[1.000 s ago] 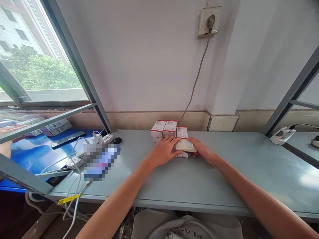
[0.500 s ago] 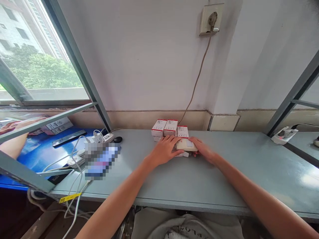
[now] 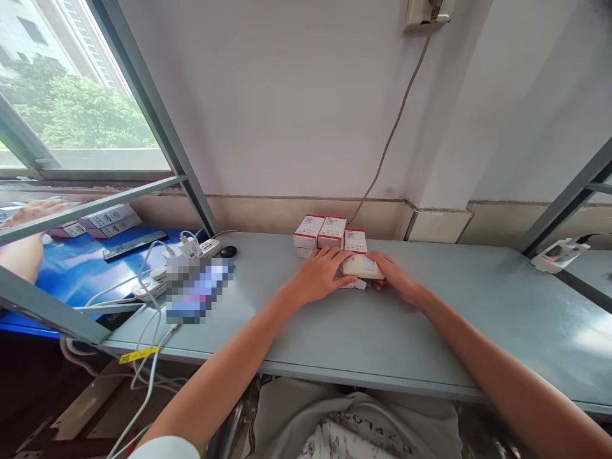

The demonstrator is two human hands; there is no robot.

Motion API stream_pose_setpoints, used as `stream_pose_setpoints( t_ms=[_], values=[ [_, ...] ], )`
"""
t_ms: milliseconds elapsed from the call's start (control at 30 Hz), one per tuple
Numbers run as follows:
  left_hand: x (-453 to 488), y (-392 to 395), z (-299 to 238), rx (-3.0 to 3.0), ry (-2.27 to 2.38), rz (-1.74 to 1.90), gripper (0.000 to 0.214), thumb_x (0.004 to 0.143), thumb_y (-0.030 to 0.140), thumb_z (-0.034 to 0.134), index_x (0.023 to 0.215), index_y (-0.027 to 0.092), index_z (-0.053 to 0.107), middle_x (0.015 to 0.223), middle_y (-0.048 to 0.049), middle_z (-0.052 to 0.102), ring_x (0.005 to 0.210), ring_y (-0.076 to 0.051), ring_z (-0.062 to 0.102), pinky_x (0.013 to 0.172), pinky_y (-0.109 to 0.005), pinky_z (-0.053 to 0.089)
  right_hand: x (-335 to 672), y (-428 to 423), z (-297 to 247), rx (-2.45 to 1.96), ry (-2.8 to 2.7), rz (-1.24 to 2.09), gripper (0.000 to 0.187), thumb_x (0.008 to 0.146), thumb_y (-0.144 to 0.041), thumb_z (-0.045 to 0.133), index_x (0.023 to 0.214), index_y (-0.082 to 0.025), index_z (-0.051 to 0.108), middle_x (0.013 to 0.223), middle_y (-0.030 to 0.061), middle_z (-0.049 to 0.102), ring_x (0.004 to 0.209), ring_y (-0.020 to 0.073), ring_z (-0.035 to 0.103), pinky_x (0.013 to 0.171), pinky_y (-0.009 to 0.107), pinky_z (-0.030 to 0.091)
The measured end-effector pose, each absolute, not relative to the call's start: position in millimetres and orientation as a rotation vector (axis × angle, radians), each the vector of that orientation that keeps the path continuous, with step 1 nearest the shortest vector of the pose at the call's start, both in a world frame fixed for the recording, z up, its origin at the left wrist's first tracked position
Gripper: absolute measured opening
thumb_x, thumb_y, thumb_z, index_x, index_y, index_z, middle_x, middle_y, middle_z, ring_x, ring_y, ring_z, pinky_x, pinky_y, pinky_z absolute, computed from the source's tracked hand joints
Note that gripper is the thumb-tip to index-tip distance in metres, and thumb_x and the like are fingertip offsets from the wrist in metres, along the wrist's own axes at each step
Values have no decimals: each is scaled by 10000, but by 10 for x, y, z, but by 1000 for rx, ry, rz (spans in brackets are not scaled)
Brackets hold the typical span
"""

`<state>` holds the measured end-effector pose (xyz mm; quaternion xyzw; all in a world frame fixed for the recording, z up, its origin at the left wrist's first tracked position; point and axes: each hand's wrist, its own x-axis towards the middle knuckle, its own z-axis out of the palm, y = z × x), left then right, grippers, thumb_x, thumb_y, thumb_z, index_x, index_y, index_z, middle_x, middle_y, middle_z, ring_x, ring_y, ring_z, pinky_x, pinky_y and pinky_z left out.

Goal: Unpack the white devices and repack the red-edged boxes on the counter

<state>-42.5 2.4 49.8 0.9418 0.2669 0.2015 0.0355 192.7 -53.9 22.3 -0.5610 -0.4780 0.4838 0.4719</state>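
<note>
Both my hands meet at the far middle of a grey table [image 3: 363, 331]. My left hand [image 3: 321, 274] and my right hand [image 3: 394, 278] close round a flat cream-coloured object with a pale window [image 3: 361, 266], one hand on each end. It rests on a small white box whose corner shows underneath [image 3: 358, 285]. Just behind stand three white boxes with red bands [image 3: 329, 231], side by side against the wall.
A power strip with plugs and white cables [image 3: 157, 280] lies at the table's left end, beside a small black round object [image 3: 228, 251]. Another person's arm [image 3: 21, 245] reaches over a blue surface with boxes beyond the metal frame. A white device [image 3: 557, 253] sits far right.
My hands and the cream object stay put on the table. The camera has tilted down a little, so everything sits slightly higher in the picture. The other person's arm has shifted.
</note>
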Motion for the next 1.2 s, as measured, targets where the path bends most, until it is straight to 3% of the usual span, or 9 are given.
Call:
stream_pose_setpoints(
  t_ms=[633,1200],
  values=[
    [-422,15,532,2893,807,604,550,1081,637,556,1512,295,557,1422,-108,659,1286,-328,621,1104,-506,500,1907,-563,273,-1380,-1150,1203,359,1014,-545,588,1040,-213,720,676,-10,585,541,144,487,505,278,462],
    [-426,20,515,2901,816,614,557,1067,626,606,1491,265,572,1406,-117,675,1288,-337,638,1089,-511,513,1967,-494,127,-1395,-1166,1199,429,1012,-613,583,1108,-222,729,729,-5,649,555,144,527,520,272,463]
  ],
)
